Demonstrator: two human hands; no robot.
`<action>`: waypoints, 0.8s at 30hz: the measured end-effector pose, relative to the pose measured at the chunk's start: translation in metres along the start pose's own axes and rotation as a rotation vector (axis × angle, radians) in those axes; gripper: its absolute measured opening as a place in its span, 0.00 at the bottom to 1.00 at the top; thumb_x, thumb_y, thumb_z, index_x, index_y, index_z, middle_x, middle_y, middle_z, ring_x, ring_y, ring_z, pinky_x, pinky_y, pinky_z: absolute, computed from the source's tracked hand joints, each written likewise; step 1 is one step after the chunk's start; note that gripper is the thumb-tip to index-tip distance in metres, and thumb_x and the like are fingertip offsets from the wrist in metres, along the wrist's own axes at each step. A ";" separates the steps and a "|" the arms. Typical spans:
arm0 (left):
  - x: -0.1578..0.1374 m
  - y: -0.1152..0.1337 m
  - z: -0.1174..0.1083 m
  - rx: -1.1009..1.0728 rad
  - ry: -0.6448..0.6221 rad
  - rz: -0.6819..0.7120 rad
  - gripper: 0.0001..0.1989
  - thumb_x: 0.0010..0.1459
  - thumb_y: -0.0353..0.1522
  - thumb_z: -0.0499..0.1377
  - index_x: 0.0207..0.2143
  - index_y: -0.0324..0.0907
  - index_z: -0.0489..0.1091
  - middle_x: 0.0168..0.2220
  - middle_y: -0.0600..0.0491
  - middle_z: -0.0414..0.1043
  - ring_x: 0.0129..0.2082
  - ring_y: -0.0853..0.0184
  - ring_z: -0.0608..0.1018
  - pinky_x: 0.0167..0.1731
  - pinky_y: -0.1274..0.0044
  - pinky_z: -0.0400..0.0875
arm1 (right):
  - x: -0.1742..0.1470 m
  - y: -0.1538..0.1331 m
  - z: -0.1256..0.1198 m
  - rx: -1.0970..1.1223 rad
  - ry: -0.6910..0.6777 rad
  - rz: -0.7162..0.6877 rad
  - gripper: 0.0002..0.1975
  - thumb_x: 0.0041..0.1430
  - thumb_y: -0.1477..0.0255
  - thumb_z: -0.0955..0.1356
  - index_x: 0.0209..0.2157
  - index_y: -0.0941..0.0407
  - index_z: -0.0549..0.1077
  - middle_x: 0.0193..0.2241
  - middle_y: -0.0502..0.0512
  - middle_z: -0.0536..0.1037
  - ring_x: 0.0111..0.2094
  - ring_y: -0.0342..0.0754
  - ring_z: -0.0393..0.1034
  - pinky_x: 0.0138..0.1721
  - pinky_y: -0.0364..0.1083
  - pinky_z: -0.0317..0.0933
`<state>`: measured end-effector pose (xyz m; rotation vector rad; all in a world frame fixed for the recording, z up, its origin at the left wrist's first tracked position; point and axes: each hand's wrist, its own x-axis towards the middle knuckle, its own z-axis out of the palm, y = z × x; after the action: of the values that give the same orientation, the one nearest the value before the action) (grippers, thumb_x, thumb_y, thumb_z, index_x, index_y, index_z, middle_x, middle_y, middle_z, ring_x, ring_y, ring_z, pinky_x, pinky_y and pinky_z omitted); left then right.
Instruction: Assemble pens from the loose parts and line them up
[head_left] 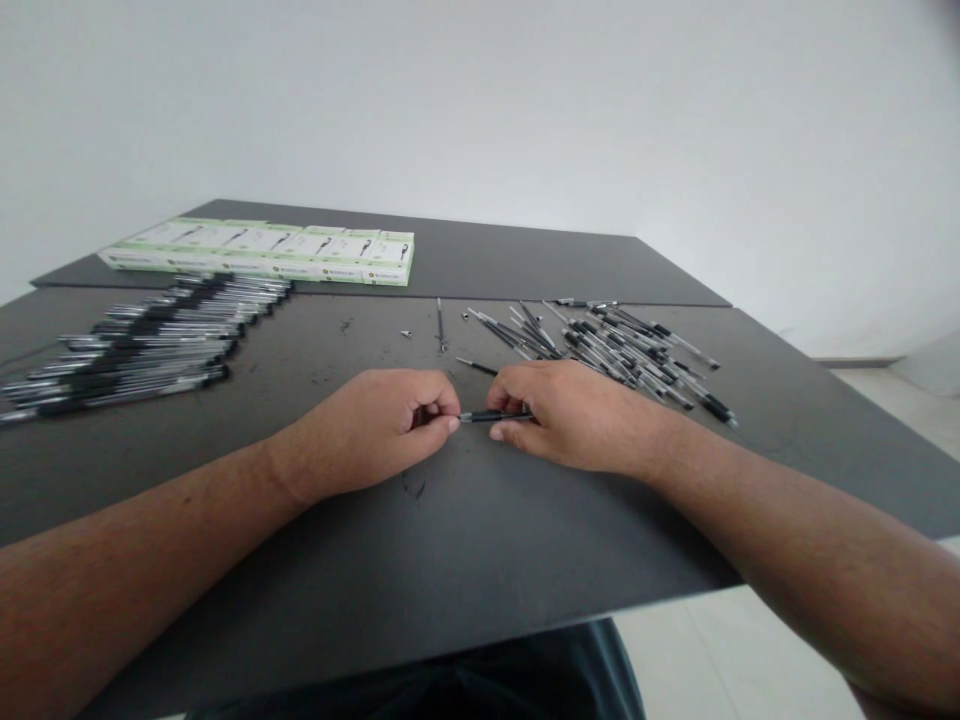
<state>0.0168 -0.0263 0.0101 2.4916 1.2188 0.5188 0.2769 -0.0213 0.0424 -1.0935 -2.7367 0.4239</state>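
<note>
Between my two hands lies a pen [484, 416] with a black grip and a silvery tip, held level just over the table. The thumb and forefinger of my left hand [390, 420] pinch its tip end. My right hand [570, 410] closes around the barrel, hiding the pen's rear part. Just beyond my right fingers lies a loose dark refill or pen part [477, 367]. Further off, another thin refill [440, 325] points away from me, with a small metal pen tip [406, 333] to its left.
Several pens [150, 340] lie in a row at the left. White and green boxes [262, 252] stand behind them. A heap of clear pen barrels with black grips [637, 355] and loose refills [517, 335] spreads at the right. The dark table [465, 580] has its near edge by my lap.
</note>
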 end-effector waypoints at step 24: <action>0.001 0.002 0.000 0.004 0.018 -0.033 0.09 0.62 0.38 0.59 0.35 0.46 0.78 0.27 0.58 0.77 0.27 0.68 0.76 0.32 0.75 0.64 | 0.000 0.000 -0.001 -0.010 -0.013 -0.007 0.09 0.71 0.69 0.70 0.47 0.57 0.80 0.40 0.56 0.84 0.40 0.50 0.76 0.42 0.47 0.61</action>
<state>0.0186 -0.0265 0.0111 2.4708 1.2669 0.5325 0.2770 -0.0212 0.0430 -1.0869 -2.7559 0.4177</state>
